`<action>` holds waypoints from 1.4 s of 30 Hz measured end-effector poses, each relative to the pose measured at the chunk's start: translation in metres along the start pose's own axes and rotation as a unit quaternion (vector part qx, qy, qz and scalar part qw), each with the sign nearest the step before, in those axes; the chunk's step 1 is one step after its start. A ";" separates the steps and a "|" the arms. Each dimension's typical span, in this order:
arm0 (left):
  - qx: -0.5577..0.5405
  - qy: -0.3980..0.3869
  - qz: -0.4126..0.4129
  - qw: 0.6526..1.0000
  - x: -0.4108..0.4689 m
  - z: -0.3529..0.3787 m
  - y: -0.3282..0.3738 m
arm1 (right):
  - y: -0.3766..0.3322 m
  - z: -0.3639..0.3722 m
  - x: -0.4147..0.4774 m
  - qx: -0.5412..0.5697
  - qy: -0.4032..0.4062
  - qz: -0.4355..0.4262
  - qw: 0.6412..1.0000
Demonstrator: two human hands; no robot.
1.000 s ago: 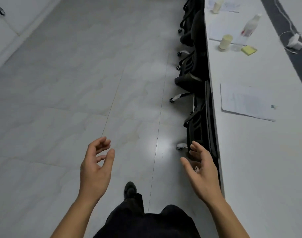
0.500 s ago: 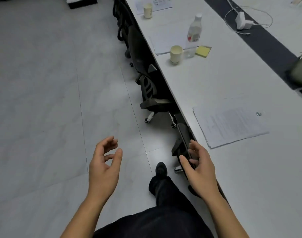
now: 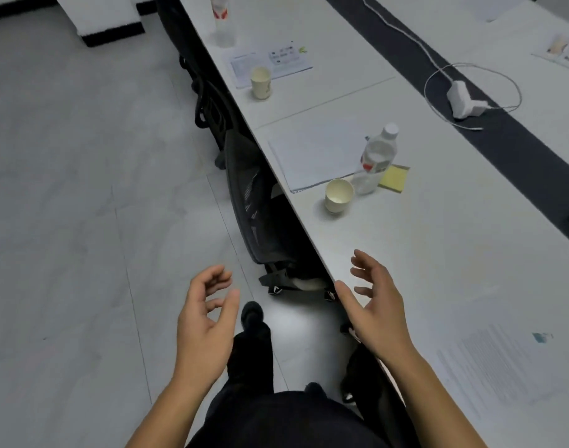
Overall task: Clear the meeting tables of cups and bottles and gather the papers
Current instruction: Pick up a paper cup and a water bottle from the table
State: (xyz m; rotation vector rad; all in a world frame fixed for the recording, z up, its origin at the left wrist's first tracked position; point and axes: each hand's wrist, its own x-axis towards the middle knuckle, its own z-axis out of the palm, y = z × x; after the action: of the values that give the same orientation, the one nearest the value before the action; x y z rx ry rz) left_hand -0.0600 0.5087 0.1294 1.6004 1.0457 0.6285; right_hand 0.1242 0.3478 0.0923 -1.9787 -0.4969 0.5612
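Over the table (image 3: 422, 247) edge, right hand (image 3: 378, 313) is held empty, fingers spread; left hand (image 3: 205, 321), over the floor (image 3: 82, 253), likewise empty, fingers loosely curled. Farther along, paper cup (image 3: 338, 196) and bottle (image 3: 375, 160) are stood beside stacked papers (image 3: 318, 153); the cup is best gripped upright against spills.

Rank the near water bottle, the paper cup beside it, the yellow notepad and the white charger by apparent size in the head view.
1. water bottle
2. white charger, though it lies farther off
3. paper cup and yellow notepad: about alike; the bottle hides part of the notepad.
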 end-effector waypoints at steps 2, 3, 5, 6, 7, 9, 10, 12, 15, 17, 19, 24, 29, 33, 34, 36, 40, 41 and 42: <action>0.008 -0.070 0.003 0.997 0.049 0.013 -0.005 | -0.001 0.012 0.028 -0.001 0.041 0.030 0.999; 0.014 -0.108 0.004 0.994 0.074 0.019 -0.006 | -0.004 0.017 0.039 -0.002 0.064 0.047 0.997; 0.025 -0.182 0.012 0.983 0.125 0.031 -0.001 | -0.014 0.023 0.060 -0.007 0.110 0.078 0.991; 0.030 -0.216 0.021 0.976 0.150 0.038 0.002 | -0.019 0.025 0.072 -0.010 0.132 0.086 0.987; 0.038 -0.247 0.030 0.968 0.174 0.046 0.006 | -0.023 0.025 0.084 -0.013 0.150 0.091 0.984; 0.052 -0.297 0.052 0.952 0.216 0.064 0.012 | -0.030 0.024 0.107 -0.019 0.174 0.098 0.980; 0.054 -0.317 0.058 0.945 0.234 0.073 0.013 | -0.031 0.023 0.119 -0.024 0.180 0.103 0.978; 0.041 -0.343 0.050 0.937 0.261 0.094 0.015 | -0.032 0.017 0.141 -0.023 0.193 0.117 0.974; 0.043 -0.361 0.049 0.930 0.286 0.127 0.009 | -0.026 0.006 0.179 -0.016 0.207 0.134 0.969; 0.071 -0.365 0.043 0.927 0.299 0.161 -0.011 | -0.009 -0.002 0.217 -0.008 0.199 0.152 0.968; 0.089 -0.363 0.046 0.927 0.297 0.174 -0.021 | -0.007 -0.004 0.238 -0.009 0.203 0.137 0.969; 0.152 -0.358 -0.019 0.921 0.284 0.220 -0.055 | 0.020 -0.003 0.310 0.014 0.177 0.127 0.976; 0.230 -0.378 -0.012 0.897 0.282 0.248 -0.068 | 0.039 -0.008 0.319 0.011 0.170 0.131 0.977; 0.248 -0.381 -0.011 0.891 0.286 0.258 -0.061 | 0.043 -0.018 0.290 0.015 0.161 0.150 0.975; 0.244 -0.379 -0.015 0.893 0.286 0.256 -0.056 | 0.043 -0.022 0.282 0.020 0.159 0.159 0.974; 0.230 -0.358 -0.013 0.905 0.286 0.249 -0.042 | 0.037 -0.029 0.265 0.030 0.165 0.177 0.970; 0.179 -0.303 0.016 0.936 0.285 0.232 -0.002 | 0.014 -0.037 0.228 0.060 0.228 0.186 0.954; 0.162 -0.289 0.022 0.943 0.284 0.227 0.008 | 0.007 -0.036 0.218 0.073 0.246 0.186 0.948; 0.141 -0.279 0.027 0.949 0.284 0.220 0.018 | -0.001 -0.035 0.208 0.087 0.262 0.185 0.943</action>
State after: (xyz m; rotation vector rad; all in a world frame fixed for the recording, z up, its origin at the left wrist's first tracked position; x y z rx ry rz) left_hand 0.2617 0.6482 0.0504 1.9091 0.6840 0.0367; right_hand 0.3125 0.4403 0.0710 -1.9562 0.2519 0.2681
